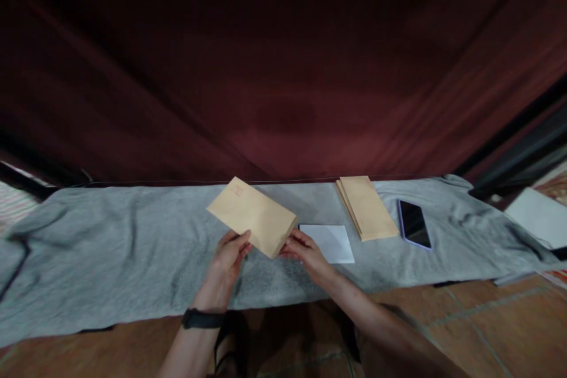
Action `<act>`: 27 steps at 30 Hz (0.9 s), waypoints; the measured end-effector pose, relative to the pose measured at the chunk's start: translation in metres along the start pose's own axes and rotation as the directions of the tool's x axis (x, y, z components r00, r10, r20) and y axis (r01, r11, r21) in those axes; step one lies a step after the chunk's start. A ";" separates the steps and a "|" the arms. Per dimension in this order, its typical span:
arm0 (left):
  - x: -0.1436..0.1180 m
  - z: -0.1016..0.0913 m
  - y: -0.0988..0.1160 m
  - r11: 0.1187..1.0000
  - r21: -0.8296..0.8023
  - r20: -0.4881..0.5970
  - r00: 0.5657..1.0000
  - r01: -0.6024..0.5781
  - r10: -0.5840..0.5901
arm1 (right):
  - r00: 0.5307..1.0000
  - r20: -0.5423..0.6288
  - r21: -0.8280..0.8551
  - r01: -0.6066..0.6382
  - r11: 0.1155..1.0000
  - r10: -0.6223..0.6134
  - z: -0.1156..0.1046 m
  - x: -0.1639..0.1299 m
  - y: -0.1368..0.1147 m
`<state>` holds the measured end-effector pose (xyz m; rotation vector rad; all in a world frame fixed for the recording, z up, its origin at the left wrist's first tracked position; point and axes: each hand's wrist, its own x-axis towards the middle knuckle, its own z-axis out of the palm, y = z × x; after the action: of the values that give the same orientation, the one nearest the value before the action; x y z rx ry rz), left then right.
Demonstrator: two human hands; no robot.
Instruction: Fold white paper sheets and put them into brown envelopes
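A tan paper envelope [252,212] with faint reddish marks at its far left corner is held tilted above the grey cloth. My left hand [231,253] grips its lower long edge, thumb on top and fingers underneath. At the near right end, my right hand [305,253] is closed on the envelope's short edge, its fingertips partly hidden. White paper [330,243] lies on the cloth just right of my right hand, with a dark edge along its far left side. Further right rests a small stack of tan envelopes [368,207].
A phone [415,224] in a purple case lies right of the envelope stack. Grey cloth [110,242] covers the long surface, backed by a dark red curtain [287,100]. A white flat object [538,218] sits at the far right. Tiled floor [500,313] shows below the front edge.
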<state>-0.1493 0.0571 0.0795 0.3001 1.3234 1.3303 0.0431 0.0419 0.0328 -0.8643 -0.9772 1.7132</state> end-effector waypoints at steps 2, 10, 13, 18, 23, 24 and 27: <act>-0.001 0.002 -0.001 1.000 -0.002 0.030 1.000 0.002 -0.002 | 0.999 -0.033 0.017 0.012 1.000 -0.012 -0.002 0.001 -0.003; 0.006 0.008 -0.016 0.995 -0.026 0.138 0.986 0.098 -0.094 | 0.983 -0.182 0.005 -0.033 0.999 0.034 -0.014 0.004 -0.018; 0.004 0.012 -0.021 0.997 0.009 0.196 0.977 0.080 -0.080 | 0.978 -0.207 0.004 -0.001 1.000 0.002 -0.021 0.007 -0.023; -0.006 0.021 -0.026 0.994 0.108 0.294 0.955 0.012 -0.044 | 0.979 -0.156 -0.110 0.115 0.987 -0.132 -0.036 0.016 -0.028; -0.012 0.023 -0.029 0.929 0.363 0.450 0.887 -0.074 -0.106 | 0.877 -0.305 -0.318 0.274 0.908 -0.372 -0.056 0.021 -0.039; -0.013 0.024 -0.029 0.900 0.404 0.470 0.881 -0.164 -0.051 | 0.874 -0.303 -0.338 0.275 0.900 -0.381 -0.060 0.021 -0.042; -0.013 0.024 -0.026 0.636 0.475 0.536 0.773 -0.608 0.338 | 0.914 -0.251 -0.334 0.228 0.915 -0.319 -0.068 0.019 -0.052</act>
<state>-0.1123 0.0502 0.0731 1.4304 1.3344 1.1065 0.1170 0.0871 0.0479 -1.0884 -1.1045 1.1676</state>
